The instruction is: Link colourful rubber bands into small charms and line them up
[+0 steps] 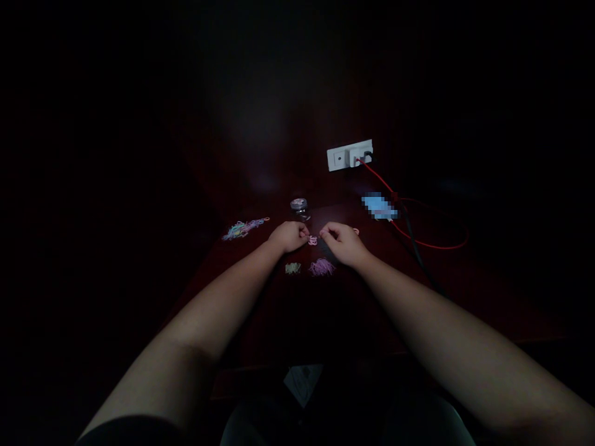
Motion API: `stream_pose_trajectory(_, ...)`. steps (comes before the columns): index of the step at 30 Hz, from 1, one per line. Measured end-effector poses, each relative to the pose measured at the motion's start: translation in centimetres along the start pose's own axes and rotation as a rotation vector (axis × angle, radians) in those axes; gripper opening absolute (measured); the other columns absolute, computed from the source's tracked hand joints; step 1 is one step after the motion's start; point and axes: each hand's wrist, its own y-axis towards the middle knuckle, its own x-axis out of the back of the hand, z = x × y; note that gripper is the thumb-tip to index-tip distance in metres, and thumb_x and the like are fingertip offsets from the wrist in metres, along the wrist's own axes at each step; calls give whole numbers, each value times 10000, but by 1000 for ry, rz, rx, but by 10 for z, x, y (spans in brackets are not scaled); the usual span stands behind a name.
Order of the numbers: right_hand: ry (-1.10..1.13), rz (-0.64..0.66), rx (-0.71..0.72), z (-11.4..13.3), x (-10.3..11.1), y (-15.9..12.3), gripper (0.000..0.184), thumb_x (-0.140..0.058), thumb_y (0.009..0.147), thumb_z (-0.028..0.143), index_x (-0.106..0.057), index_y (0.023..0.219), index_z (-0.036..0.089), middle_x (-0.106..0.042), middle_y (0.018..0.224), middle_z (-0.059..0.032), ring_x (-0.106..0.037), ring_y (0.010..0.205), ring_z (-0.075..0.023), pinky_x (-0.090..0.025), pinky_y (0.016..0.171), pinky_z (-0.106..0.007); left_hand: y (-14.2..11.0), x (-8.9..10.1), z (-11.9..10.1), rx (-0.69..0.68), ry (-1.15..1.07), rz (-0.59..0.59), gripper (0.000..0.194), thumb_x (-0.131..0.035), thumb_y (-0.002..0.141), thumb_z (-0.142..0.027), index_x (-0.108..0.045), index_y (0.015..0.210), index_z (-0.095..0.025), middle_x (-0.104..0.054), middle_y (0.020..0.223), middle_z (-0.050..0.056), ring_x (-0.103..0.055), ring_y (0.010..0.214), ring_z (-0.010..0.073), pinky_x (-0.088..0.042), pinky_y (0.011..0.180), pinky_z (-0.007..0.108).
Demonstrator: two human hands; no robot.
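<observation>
Both arms reach over a dark red table. My left hand (289,236) rests on it with the fingers curled, its fingertips beside a small cluster of pink elastic bands (313,240). On the other side of that cluster, my right hand (343,241) has thumb and forefinger pinched together; whatever lies in either grip is too small to make out. Nearer to me are a pile of purple elastic bands (321,267) and a smaller pale green pile (292,268). A pinkish loop (356,231) shows just behind my right hand.
A small round lidded jar (299,205) stands behind my hands. Mixed coloured bands (244,228) lie at the left. At the right are a blurred blue object (380,205), a red cable (430,247) and a black cord. A white socket panel (339,159) is on the wall.
</observation>
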Motion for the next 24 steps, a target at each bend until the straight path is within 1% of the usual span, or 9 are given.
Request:
stream_pose_trajectory(2, -12, -1, -9, 0, 0, 0, 243, -473, 854, 296, -564, 670, 167, -549, 617, 5, -456, 577, -118, -315, 570, -239, -2, -2, -2, -35, 24, -11, 229, -613, 753, -375, -697, 875, -200, -704, 864, 56, -624, 769, 179, -458, 711, 261)
stream_pose_trajectory(5, -31, -13, -17, 0, 1, 1, 233, -478, 849, 283, -579, 676, 163, -570, 634, -1, -473, 596, -121, -319, 577, -237, -5, -8, -6, -43, 78, -31, 322, -624, 748, -455, -697, 926, -197, -690, 941, 81, -623, 847, 208, -468, 774, 285)
stream_pose_trajectory(8, -32, -25, -33, 1, 2, 1, 225, -482, 846, 271, -596, 688, 159, -593, 655, -7, -492, 614, -124, -332, 589, -236, -6, -13, -10, -61, 98, -56, 343, -615, 764, -445, -680, 1002, -206, -685, 1001, 85, -622, 906, 230, -469, 806, 304)
stream_pose_trajectory(12, -6, -33, -41, 0, 2, 2, 219, -489, 843, 275, -610, 701, 158, -614, 674, -13, -504, 621, -127, -348, 601, -235, -4, -15, -16, -86, 142, -31, 318, -547, 822, -410, -674, 1049, -226, -689, 1005, 78, -630, 905, 232, -466, 795, 302)
stream_pose_trajectory(15, -3, -45, -41, 0, 2, 2, 220, -491, 841, 272, -605, 690, 159, -620, 680, -15, -507, 630, -128, -350, 606, -235, -2, -14, -19, -80, 203, 7, 318, -498, 853, -403, -685, 1046, -231, -690, 1013, 80, -635, 911, 228, -462, 793, 293)
stream_pose_trajectory(18, -20, -46, -48, 2, 2, 2, 225, -492, 843, 274, -617, 697, 159, -623, 677, -13, -506, 621, -126, -342, 602, -236, 1, -13, -20, -48, 246, 37, 316, -498, 853, -412, -701, 1010, -229, -694, 1016, 84, -637, 928, 228, -460, 803, 288)
stream_pose_trajectory(24, -15, -33, -59, 0, 3, 3, 281, -466, 871, 299, -647, 711, 156, -639, 676, -22, -516, 618, -126, -329, 593, -240, 4, -15, -16, -10, 265, 24, 295, -529, 836, -407, -724, 964, -227, -702, 995, 104, -643, 919, 260, -468, 803, 325)
